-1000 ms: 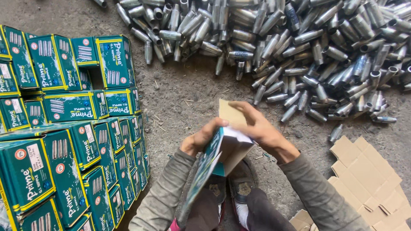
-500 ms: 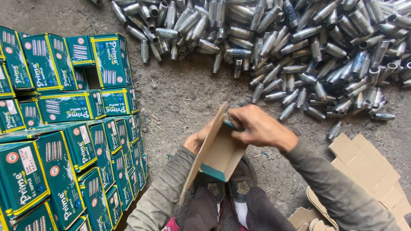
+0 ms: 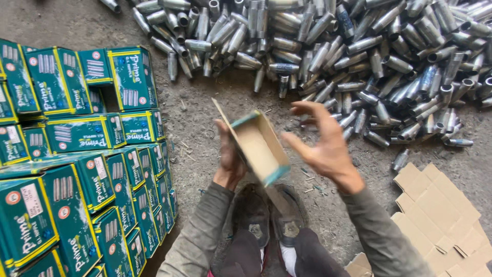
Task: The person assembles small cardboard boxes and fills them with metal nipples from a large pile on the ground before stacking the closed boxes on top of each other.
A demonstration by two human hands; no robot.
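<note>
Head view: left hand [image 3: 230, 161] grips the half-folded carton [image 3: 259, 146], right hand [image 3: 320, 143] hovers with fingers spread; best to square the flaps before reaching for pipe nipples [image 3: 359, 61].

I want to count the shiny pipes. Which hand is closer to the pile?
Right. The right hand is open at the edge of the metal pipes; the left hand holds the cardboard box, farther back.

Stacked boxes [image 3: 77, 169] sit left, pipe fittings pile [image 3: 348, 56] ahead. Flat cardboard sheets [image 3: 441, 215] lie right. Open carton [image 3: 259, 146] is between both hands, above shoes [image 3: 269, 218].
</note>
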